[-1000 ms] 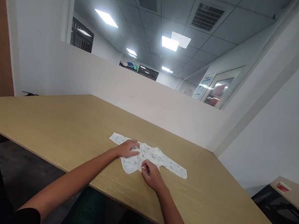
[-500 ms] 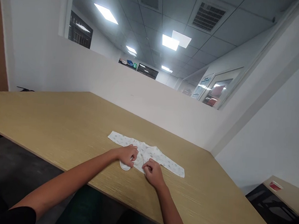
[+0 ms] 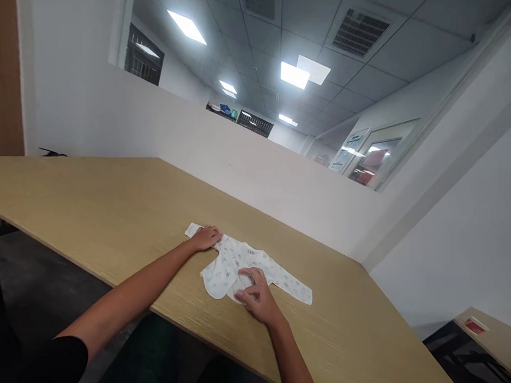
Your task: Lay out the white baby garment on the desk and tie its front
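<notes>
Left hand (image 3: 207, 237) lies flat on the baby shirt (image 3: 230, 264) sleeve, right hand (image 3: 256, 294) spread, fingers pressing the hem — best smooth outward, slowly.

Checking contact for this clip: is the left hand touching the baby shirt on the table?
Touching. The head view shows the left hand lying flat on the baby shirt's left sleeve, with no gap visible between them.
</notes>
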`<control>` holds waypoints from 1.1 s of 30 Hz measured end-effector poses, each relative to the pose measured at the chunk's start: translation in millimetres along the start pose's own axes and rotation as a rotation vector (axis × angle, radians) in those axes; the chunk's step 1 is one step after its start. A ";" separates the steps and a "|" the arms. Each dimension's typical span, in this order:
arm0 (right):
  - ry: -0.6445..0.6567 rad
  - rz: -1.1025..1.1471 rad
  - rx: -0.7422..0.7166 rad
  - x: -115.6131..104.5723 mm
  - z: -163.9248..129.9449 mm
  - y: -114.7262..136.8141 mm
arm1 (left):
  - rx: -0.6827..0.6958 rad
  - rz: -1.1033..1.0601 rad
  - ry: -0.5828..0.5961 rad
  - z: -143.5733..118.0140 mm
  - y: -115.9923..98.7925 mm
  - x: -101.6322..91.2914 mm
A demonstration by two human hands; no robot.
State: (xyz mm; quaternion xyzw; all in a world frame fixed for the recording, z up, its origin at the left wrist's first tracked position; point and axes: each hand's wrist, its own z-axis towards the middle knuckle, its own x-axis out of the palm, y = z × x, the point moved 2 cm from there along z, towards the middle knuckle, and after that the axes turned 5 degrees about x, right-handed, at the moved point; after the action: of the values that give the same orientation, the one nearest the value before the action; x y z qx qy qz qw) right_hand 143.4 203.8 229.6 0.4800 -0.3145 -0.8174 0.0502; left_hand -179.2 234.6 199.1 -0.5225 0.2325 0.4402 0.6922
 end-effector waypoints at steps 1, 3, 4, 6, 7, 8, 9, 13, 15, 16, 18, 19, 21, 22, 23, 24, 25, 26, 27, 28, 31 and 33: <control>0.018 0.024 -0.005 -0.7 -0.1 0.7 | -0.005 0.003 -0.002 1.3 1.5 0.1; 0.063 0.058 -0.012 -1.5 0.0 2.3 | -0.004 0.009 -0.004 3.4 3.0 0.8; 0.085 0.070 -0.014 -1.8 0.1 3.1 | -0.001 0.012 -0.005 3.9 3.5 1.2; 0.126 0.088 -0.014 -1.8 0.1 4.8 | 0.010 0.022 -0.002 3.6 4.4 1.8; 0.138 0.099 -0.013 -1.8 0.1 5.4 | 0.018 0.029 0.001 2.8 4.7 1.9; 0.140 0.112 -0.013 -2.0 0.1 5.6 | 0.028 0.036 0.006 1.7 4.7 1.9; 0.128 0.125 -0.012 -2.5 0.3 5.3 | 0.041 0.042 0.012 0.4 4.3 1.7; -0.111 0.138 0.047 -9.2 1.9 -2.2 | 0.089 0.064 0.020 -4.7 -1.5 1.0; -0.227 0.109 0.127 -12.2 2.3 -7.8 | 0.112 0.068 0.018 -6.6 -6.8 1.8; -0.244 0.091 0.165 -12.5 2.2 -9.9 | 0.121 0.068 0.018 -7.6 -9.6 2.7; -0.215 0.060 0.203 -10.4 1.7 -11.6 | 0.133 0.066 0.024 -10.0 -14.8 5.4; -0.174 0.052 0.191 -8.2 1.5 -10.9 | 0.136 0.066 0.030 -11.4 -16.8 6.9; -0.069 0.055 0.129 -3.1 1.8 -7.3 | 0.137 0.068 0.045 -14.6 -19.6 9.9; -0.028 0.067 0.097 -0.7 2.4 -5.0 | 0.137 0.071 0.051 -16.0 -20.4 11.1; -0.007 0.077 0.072 1.0 3.5 -2.6 | 0.137 0.074 0.057 -17.1 -20.8 12.0; -0.012 0.084 0.056 2.0 4.9 -0.4 | 0.135 0.078 0.059 -17.8 -20.8 12.6; -0.042 0.083 0.049 2.5 6.5 1.8 | 0.130 0.082 0.060 -18.1 -20.4 13.0; -0.073 0.076 0.040 3.2 8.2 4.1 | 0.122 0.088 0.058 -18.1 -19.8 13.2; -0.088 0.068 0.024 4.4 9.7 6.7 | 0.110 0.095 0.054 -17.7 -18.9 13.4; -0.078 0.058 0.002 6.7 11.0 9.5 | 0.096 0.102 0.050 -17.2 -17.8 13.8; 0.037 0.026 -0.073 19.6 12.4 17.8 | 0.060 0.121 0.042 -15.7 -14.3 15.5; 0.072 -0.015 -0.097 29.5 12.6 22.2 | 0.050 0.131 0.044 -15.6 -12.8 16.8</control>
State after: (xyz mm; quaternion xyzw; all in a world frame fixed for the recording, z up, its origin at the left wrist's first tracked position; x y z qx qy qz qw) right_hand 112.5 180.6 224.1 0.5085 -0.2690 -0.8142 0.0782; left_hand -157.6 225.5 187.2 -0.4985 0.2923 0.4670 0.6694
